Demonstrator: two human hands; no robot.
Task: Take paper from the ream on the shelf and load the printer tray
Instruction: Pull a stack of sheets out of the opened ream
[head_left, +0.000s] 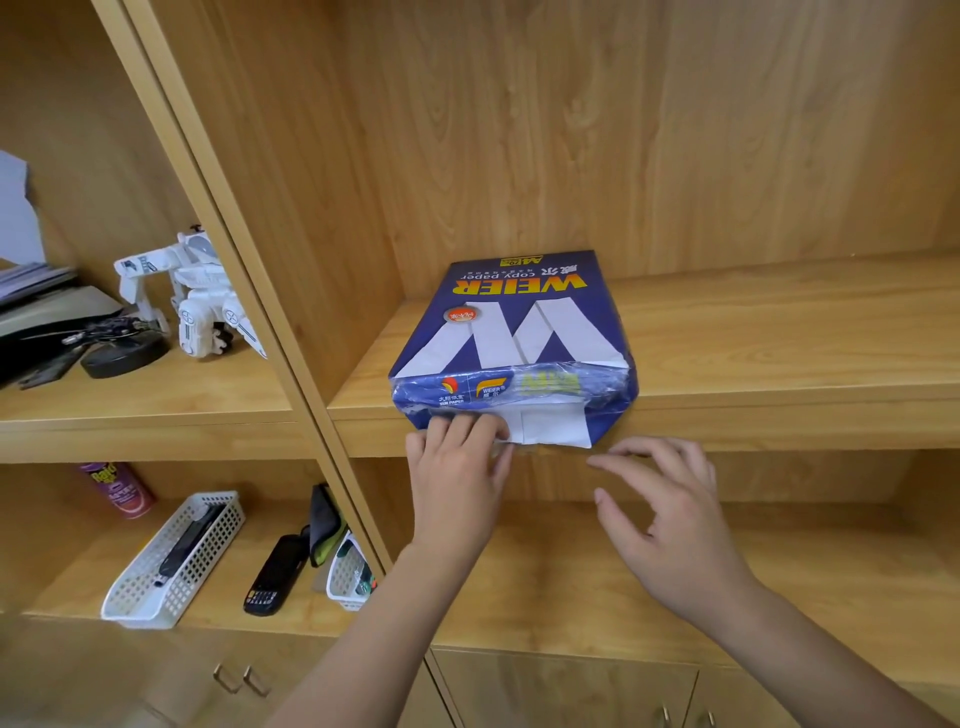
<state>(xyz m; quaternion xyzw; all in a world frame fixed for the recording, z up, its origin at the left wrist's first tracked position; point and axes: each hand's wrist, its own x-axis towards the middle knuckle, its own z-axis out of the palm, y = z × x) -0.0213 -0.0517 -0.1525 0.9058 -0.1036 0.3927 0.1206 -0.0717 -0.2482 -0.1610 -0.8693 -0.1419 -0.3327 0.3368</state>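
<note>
A blue and white ream of copy paper (511, 325) lies flat on the wooden shelf (753, 343), its near end sticking out past the shelf's front edge. The wrapper flap at that end hangs loose. My left hand (457, 478) pinches the lower left part of this flap with its fingertips. My right hand (670, 514) hovers just below and to the right of the ream, fingers spread, touching nothing. No printer is in view.
The left shelf bay holds a white toy robot (195, 299) and dark objects. Below it lie a white mesh basket (174, 561), a red spray can (119, 488) and a black handset (275, 574). Cabinet doors with handles (241, 678) sit at the bottom.
</note>
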